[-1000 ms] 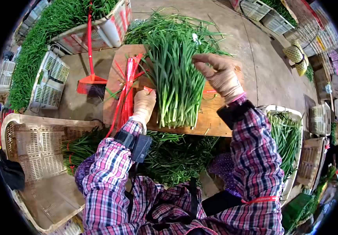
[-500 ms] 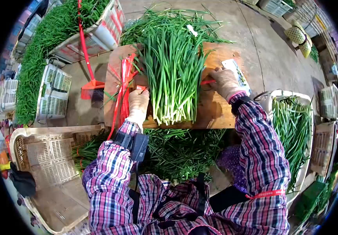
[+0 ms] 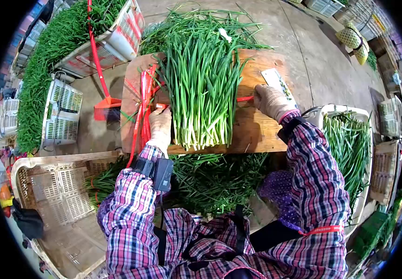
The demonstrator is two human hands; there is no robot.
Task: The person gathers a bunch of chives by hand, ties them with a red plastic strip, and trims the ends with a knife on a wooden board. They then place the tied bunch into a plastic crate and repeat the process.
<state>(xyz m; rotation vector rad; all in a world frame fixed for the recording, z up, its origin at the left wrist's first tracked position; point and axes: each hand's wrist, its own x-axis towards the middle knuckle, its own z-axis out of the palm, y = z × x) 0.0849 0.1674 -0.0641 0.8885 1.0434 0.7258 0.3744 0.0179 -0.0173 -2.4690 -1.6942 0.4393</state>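
A thick bunch of garlic chives (image 3: 203, 93) lies on a wooden board (image 3: 256, 132), its pale cut ends towards me. On its right, my gloved right hand (image 3: 270, 101) is closed on one end of a red tie strip (image 3: 245, 98), which runs to the bunch's side. My gloved left hand (image 3: 160, 124) is at the bunch's left edge, with its fingers closed on a red piece of the strip. The chives hide the strip's middle. Left of that hand, a bundle of loose red strips (image 3: 146, 102) lies on the board.
Loose chives (image 3: 215, 23) are heaped beyond the board. A white basket of chives (image 3: 333, 110) stands right; a beige crate (image 3: 61, 186) is at lower left. A red-handled dustpan (image 3: 108, 103) and a stacked crate (image 3: 105, 51) stand left. A printed card (image 3: 277, 83) lies on the board.
My right hand has moved a little outward to the right with the strip's end. My left hand stays beside the bunch. The whole view has shifted slightly.
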